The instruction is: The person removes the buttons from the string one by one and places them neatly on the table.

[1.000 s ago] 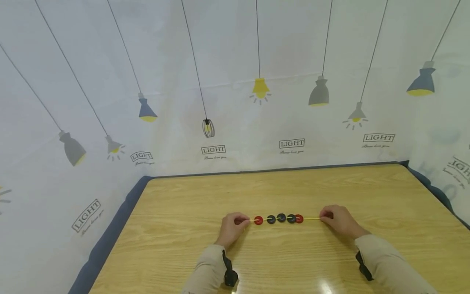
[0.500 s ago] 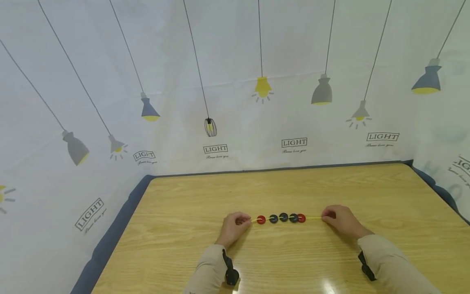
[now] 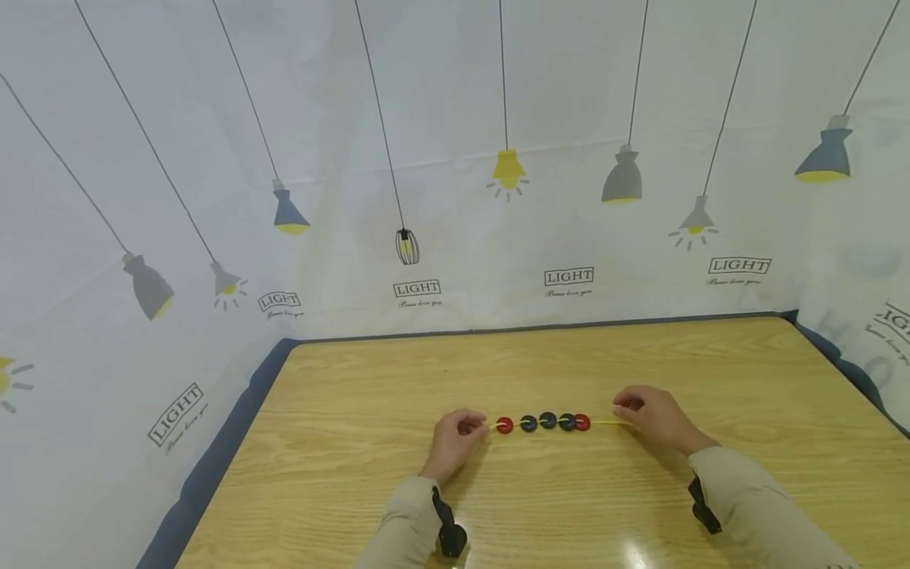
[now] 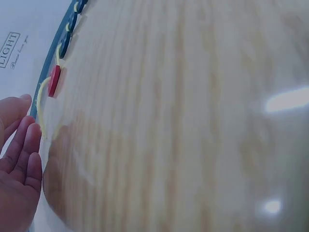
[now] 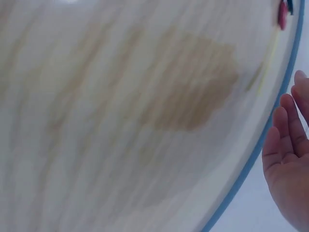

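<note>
String (image 3: 603, 422) and buttons (image 3: 548, 416) probably keep their line if left hand (image 3: 453, 442) and right hand (image 3: 656, 415), loosely spread, pinching nothing, lift straight up.

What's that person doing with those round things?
A person has their hands by the two ends of a yellow string lying on a wooden table. Five discs are threaded on it: three dark discs between two red discs. The right hand hovers over one end, not gripping it. The left hand is right beside the other end, fingers relaxed.
</note>
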Tool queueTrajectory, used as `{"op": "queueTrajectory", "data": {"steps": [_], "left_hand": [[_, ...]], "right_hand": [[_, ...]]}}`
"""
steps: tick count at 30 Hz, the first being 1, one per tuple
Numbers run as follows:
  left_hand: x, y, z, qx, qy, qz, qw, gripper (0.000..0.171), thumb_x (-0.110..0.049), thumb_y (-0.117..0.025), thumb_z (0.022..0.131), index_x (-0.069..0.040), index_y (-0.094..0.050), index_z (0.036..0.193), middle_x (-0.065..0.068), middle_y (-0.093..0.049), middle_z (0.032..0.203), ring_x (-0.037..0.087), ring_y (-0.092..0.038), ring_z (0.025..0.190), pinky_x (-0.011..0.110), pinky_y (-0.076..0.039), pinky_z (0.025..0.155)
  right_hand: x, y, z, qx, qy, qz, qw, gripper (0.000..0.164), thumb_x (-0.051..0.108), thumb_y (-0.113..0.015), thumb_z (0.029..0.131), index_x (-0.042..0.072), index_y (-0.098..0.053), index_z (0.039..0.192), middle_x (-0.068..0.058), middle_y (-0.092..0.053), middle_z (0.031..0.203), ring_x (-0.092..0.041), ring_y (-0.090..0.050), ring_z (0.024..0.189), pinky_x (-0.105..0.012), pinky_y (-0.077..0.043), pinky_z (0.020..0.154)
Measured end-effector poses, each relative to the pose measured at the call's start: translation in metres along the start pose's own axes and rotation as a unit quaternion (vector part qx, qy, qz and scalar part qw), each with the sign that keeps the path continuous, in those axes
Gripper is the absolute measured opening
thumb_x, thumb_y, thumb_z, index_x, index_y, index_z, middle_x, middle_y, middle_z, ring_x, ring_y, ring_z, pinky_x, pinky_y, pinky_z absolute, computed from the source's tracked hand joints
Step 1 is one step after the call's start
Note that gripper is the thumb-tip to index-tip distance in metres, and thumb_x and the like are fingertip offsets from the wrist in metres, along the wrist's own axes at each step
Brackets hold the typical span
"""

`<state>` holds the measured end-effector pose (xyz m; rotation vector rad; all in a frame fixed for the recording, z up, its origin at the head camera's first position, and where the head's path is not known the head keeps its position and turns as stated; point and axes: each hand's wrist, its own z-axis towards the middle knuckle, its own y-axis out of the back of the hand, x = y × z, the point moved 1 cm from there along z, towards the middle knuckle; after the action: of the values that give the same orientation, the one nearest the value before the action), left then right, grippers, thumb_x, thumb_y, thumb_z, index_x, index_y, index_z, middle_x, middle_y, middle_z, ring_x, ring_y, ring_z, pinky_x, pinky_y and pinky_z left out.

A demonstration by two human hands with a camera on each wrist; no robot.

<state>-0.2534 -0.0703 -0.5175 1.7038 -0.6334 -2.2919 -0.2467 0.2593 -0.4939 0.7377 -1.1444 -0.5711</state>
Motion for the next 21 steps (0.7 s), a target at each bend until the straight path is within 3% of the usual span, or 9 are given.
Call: {"op": "queueTrajectory", "data": {"steps": [7,15,21], "left_hand": [[-0.005,-0.005,0.004,-0.003,0.014,-0.004,0.9999,0.013,-0.008,-0.065,0.08,0.0,-0.065,0.09,0.004,-0.061,0.08,0.013,-0.055,0.072,0.021,-0.045,0.064],[-0.012,-0.014,0.008,-0.006,-0.002,0.003,1.0,0.011,-0.004,-0.065,0.078,0.002,-0.065,0.088,0.006,-0.06,0.079,0.016,-0.056,0.072,0.022,-0.046,0.064],[-0.018,-0.02,0.007,-0.011,0.007,0.013,0.9998,0.013,-0.007,-0.068,0.077,0.0,-0.066,0.088,0.007,-0.06,0.081,0.015,-0.055,0.072,0.023,-0.046,0.064]], "right_hand": [[0.025,-0.012,0.009,0.014,0.022,0.022,0.999,0.012,0.005,-0.061,0.082,-0.002,-0.063,0.09,-0.002,-0.059,0.08,-0.015,-0.052,0.071,-0.03,-0.044,0.063],[0.057,-0.041,0.027,0.028,0.056,0.035,0.997,0.01,0.005,-0.062,0.081,-0.001,-0.063,0.09,-0.004,-0.06,0.082,-0.017,-0.054,0.073,-0.031,-0.045,0.064],[0.077,-0.066,0.038,0.036,0.07,0.042,0.996,0.008,0.006,-0.063,0.08,0.001,-0.064,0.086,-0.004,-0.06,0.082,-0.016,-0.054,0.074,-0.03,-0.045,0.065]]}}
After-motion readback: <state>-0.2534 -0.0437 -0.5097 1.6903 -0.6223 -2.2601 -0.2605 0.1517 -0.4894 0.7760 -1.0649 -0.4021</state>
